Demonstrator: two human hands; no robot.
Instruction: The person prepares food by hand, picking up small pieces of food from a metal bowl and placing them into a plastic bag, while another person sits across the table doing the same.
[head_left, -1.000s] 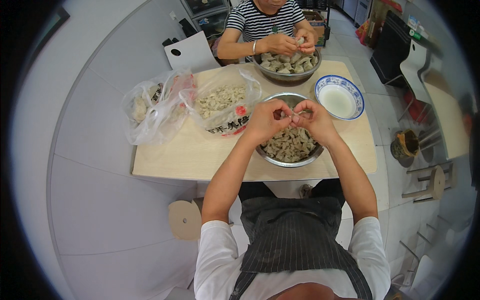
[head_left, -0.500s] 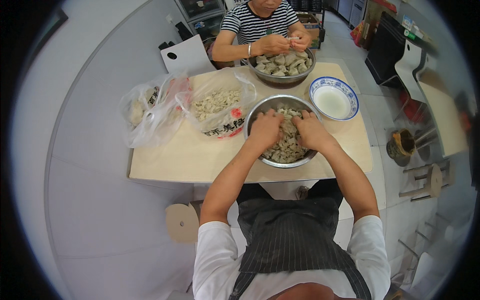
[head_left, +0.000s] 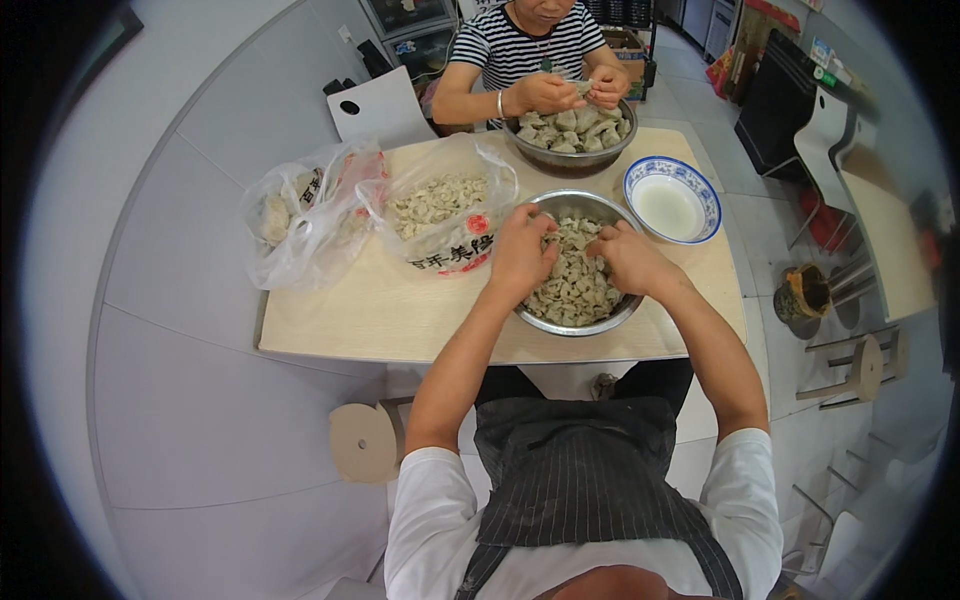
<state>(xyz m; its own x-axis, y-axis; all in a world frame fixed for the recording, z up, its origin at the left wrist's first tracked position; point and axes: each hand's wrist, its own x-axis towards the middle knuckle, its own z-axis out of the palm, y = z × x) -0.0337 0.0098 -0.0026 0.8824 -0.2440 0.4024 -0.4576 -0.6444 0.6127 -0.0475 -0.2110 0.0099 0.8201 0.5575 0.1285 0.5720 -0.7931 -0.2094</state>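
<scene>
Seen from above, a person in a white shirt and dark striped apron sits at the near edge of a pale wooden table, both bare hands down inside a steel bowl that stands close to that near edge, a little right of the middle. The bowl is heaped with small pale dumplings. The left hand rests on the left side of the heap with its fingers curled into the dumplings; the right hand does the same on the right side. Whether either hand has closed on a dumpling cannot be told, as the fingertips are buried. Toward the far edge stands a second steel bowl piled with larger folded dumplings, and behind it a seated person in a black and white striped top holds both hands together above it. A blue-rimmed white bowl holding a pale liquid sits near the far right corner. At the left end lie clear plastic bags, one open bag showing more dumplings. The table stands against a curved grey wall on the left. A round wooden stool shows under the near edge, and more stools, a white chair and another table stand on the pale tiled floor to the right.
</scene>
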